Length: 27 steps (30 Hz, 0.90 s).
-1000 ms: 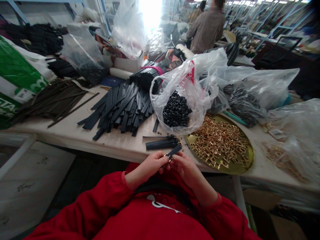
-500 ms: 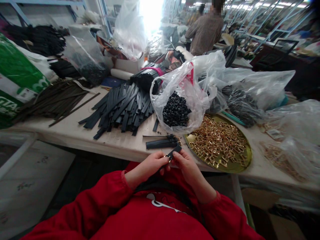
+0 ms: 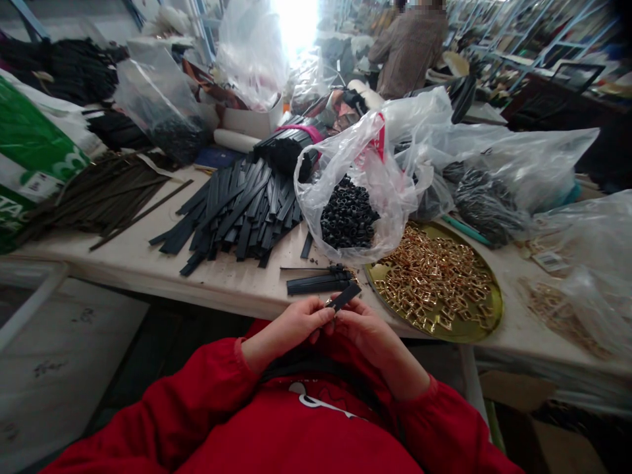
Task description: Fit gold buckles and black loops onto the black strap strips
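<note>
Just in front of the table edge, a short black strap (image 3: 345, 297) slants up to the right between my hands. A bit of gold buckle (image 3: 329, 303) shows at its lower end. My left hand (image 3: 305, 318) is closed, pinching the strap and buckle between thumb and fingers. Around the strap's underside my right hand (image 3: 363, 324) is closed too, its fingers partly hidden. Beyond them lies a small stack of finished-looking black straps (image 3: 316, 283). To the right, a round gold tray (image 3: 496, 316) holds many gold buckles (image 3: 437, 276).
A clear plastic bag (image 3: 309, 210) of small black loops (image 3: 348, 214) stands behind the straps. Loose black strips (image 3: 232, 214) are heaped left of it, brown strips (image 3: 108, 194) farther left. More plastic bags (image 3: 582, 283) lie right. A person (image 3: 412, 49) stands in the background.
My right thumb has come down off the strap's upper face, and more of the strap shows. Less of the gold buckle is visible. The view has shifted slightly.
</note>
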Motion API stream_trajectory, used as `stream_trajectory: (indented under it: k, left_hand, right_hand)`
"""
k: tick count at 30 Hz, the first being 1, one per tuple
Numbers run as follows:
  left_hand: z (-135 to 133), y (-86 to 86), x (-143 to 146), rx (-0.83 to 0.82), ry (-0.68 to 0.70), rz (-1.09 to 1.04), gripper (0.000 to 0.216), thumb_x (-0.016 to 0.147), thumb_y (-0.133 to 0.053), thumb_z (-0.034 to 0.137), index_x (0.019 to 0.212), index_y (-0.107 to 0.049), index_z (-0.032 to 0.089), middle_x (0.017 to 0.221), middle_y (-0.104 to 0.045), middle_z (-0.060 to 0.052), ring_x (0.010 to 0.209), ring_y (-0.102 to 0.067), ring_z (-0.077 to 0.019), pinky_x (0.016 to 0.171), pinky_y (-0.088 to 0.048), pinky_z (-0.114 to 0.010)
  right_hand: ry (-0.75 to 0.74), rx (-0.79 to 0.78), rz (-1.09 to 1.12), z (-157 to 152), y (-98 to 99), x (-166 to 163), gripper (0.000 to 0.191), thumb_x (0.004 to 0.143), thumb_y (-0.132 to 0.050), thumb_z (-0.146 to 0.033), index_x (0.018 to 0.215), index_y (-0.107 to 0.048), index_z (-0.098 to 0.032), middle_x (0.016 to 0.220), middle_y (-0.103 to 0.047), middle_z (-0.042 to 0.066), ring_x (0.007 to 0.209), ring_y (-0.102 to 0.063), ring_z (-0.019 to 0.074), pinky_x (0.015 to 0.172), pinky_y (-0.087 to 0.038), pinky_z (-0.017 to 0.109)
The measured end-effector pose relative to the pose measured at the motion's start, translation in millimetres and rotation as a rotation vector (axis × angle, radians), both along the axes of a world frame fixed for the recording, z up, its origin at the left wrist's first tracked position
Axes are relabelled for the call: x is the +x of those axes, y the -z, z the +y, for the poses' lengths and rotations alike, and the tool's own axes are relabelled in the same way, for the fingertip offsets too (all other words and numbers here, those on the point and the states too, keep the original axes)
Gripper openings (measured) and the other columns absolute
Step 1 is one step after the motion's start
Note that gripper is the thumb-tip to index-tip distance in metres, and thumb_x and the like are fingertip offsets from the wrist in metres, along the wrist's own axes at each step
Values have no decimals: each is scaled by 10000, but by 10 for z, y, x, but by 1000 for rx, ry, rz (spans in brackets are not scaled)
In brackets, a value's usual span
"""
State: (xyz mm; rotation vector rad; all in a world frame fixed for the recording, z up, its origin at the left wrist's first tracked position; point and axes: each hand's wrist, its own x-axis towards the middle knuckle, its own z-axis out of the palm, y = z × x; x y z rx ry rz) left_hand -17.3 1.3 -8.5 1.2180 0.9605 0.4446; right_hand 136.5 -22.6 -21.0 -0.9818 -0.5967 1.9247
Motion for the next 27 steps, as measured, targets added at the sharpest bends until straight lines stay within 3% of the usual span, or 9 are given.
stream_trajectory:
  k: [5, 10, 13, 17, 19, 22, 25, 27]
  left_hand:
    - [37, -32, -88, 4, 30, 105, 260, 782, -464, 401, 738, -510, 149, 582, -541, 39, 390, -360, -45, 382, -255, -177]
    - [56, -93, -204, 47, 84, 247, 262, 800, -418, 398, 765, -517, 158, 618, -571, 34, 413, -396, -62, 403, -300, -183]
    - [72, -141, -258, 169, 164, 351, 257, 800, -422, 384, 763, -550, 164, 652, -602, 20, 487, -471, -93, 452, -344, -199]
    - [82, -199, -282, 433, 303, 457, 183, 774, -489, 322, 856, -581, 186, 779, -648, 6, 669, -570, -140, 580, -398, -221]
    - [86, -223, -283, 542, 363, 494, 233, 766, -522, 315, 963, -567, 200, 900, -656, -10, 778, -594, -165, 649, -415, -235]
    - [94, -296, -321, 733, 368, 636, 339, 753, -570, 349, 1052, -539, 191, 933, -653, -49, 830, -599, -206, 703, -426, -281]
    - [69, -410, -418, 988, 106, 714, 316, 752, -583, 405, 964, -572, 172, 942, -629, -83, 901, -563, -233, 795, -402, -340]
    - [9, -440, -465, 990, -74, 663, 292, 792, -514, 448, 795, -592, 167, 870, -616, -78, 882, -546, -225, 809, -388, -346]
  right_hand:
    - [179, -147, 126, 116, 20, 143, 291, 624, -685, -113, 884, -601, -210, 663, -592, -60, 555, -542, 54, 560, -460, 179]
    - [199, -47, 22, 132, -3, 338, 203, 673, -681, -189, 864, -617, -208, 703, -562, -49, 600, -530, 53, 586, -460, 173]
    - [106, 172, -272, 64, -66, 363, 104, 753, -625, -283, 836, -622, -220, 752, -569, -24, 602, -508, 66, 574, -433, 189]
    - [-173, 540, -738, -11, -152, 274, 181, 814, -535, -338, 790, -644, -196, 1026, -585, 55, 757, -534, 128, 664, -423, 256]
    - [-327, 634, -832, -31, -159, 208, 213, 815, -525, -351, 748, -639, -184, 934, -611, 61, 785, -531, 153, 702, -411, 280]
    - [-405, 520, -818, -57, -122, 148, 286, 796, -524, -426, 703, -603, -167, 639, -566, 12, 601, -493, 126, 576, -389, 257]
    - [-252, 276, -693, -87, -83, 149, 361, 736, -559, -514, 723, -588, -155, 535, -513, -23, 496, -454, 98, 486, -353, 228]
    - [-126, 178, -591, -114, -76, 143, 374, 694, -602, -525, 733, -600, -153, 520, -516, -28, 481, -450, 91, 479, -356, 222]
